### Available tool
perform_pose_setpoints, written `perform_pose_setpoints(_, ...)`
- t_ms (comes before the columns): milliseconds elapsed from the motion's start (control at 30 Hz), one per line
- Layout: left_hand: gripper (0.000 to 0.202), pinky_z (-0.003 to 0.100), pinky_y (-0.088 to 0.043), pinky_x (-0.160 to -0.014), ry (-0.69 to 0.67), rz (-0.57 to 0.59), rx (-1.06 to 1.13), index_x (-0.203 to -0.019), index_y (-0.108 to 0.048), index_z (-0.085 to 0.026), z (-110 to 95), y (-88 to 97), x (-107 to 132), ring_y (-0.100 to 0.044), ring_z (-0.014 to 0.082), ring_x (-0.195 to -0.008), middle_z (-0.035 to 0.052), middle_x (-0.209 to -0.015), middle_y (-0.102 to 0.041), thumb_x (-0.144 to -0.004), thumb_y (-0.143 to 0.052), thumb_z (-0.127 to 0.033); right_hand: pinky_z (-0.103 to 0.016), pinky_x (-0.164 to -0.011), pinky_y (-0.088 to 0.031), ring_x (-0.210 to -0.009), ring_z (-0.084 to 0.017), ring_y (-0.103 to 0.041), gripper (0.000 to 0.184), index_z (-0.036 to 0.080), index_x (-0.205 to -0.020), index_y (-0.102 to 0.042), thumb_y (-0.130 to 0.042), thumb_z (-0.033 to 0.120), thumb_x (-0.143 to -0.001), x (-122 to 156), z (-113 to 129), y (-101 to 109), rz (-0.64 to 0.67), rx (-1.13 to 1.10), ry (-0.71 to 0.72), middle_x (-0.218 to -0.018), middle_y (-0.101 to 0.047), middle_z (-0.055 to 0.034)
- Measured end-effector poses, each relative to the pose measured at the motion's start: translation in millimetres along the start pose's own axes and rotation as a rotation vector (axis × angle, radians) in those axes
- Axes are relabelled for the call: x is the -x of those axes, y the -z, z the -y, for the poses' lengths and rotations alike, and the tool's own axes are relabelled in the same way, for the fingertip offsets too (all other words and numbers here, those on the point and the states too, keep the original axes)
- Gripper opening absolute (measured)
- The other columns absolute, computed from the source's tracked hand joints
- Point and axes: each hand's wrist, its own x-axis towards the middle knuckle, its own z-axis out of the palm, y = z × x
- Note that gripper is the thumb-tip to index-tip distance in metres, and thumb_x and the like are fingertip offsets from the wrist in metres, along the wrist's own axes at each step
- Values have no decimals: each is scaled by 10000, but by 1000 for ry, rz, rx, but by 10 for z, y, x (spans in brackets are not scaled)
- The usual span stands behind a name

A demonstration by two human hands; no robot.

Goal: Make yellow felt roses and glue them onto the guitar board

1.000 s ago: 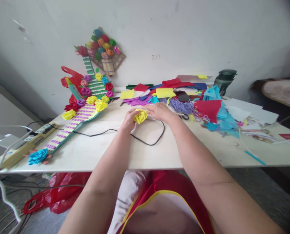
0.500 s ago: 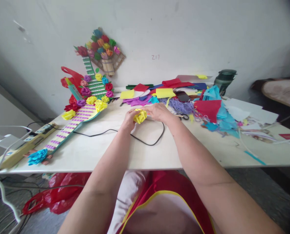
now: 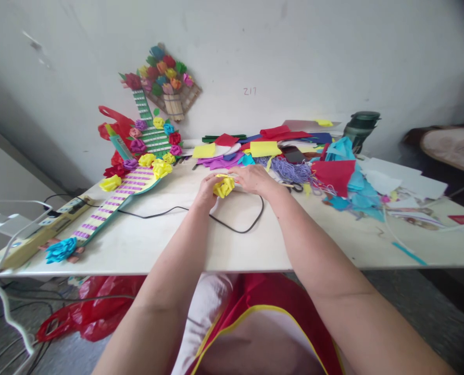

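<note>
A crumpled yellow paper flower [image 3: 224, 187] is held up over the middle of the table. My left hand [image 3: 207, 191] grips its left side, with the fingers curled behind the petals. From the right, my right hand [image 3: 252, 179] reaches the flower's edge, its fingers bent and pressed at the petals; the fingertips are partly hidden. A black cable [image 3: 251, 227] loops on the table just below both hands. To the left lies a guitar-shaped board [image 3: 127, 188] with purple stripes, trimmed with yellow, red and blue paper flowers.
A green striped guitar shape [image 3: 153, 139] with flowers leans on the wall. Coloured paper sheets [image 3: 263, 149], purple shredded strands [image 3: 290, 169], scissors [image 3: 295, 187] and blue scraps [image 3: 366, 195] lie right of centre. A dark bottle [image 3: 360, 130] stands behind; a power strip [image 3: 40, 232] sits far left.
My right fingers have shifted slightly at the flower's upper right edge. The flower and my left hand stay almost in place.
</note>
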Motion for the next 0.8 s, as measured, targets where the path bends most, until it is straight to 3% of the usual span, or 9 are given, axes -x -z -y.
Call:
perform_pose_setpoints(333,229,256,-493,-561,40,-3,66,-799,-685,-156,-32,5,18,-636,169,-653,25,-711,-675,-588,-672,-245,-382,-890,-473,-1096,-297,-679,435,230,-1378,-596,-424,277,-981,6,-10,13,24,5,-19,-1161,-732,-140)
perform_pose_setpoints(567,367,369,-572,-685,50,128,78,-876,-678,-163,-82,1,65,-675,243,-792,57,-800,-701,-512,-624,-171,-398,-890,-481,-1077,-308,-680,466,233,-1425,-544,-407,316,-988,20,-17,34,22,16,-35,-1138,-734,-142)
perform_pose_setpoints(800,408,268,-491,-553,-33,13,23,-870,-621,-177,-61,8,30,-626,169,-671,3,-760,-661,-469,-695,-170,-388,-861,-481,-1073,-325,-679,456,218,-1407,-549,-424,274,-972,40,-51,46,17,38,-30,-1139,-733,-160)
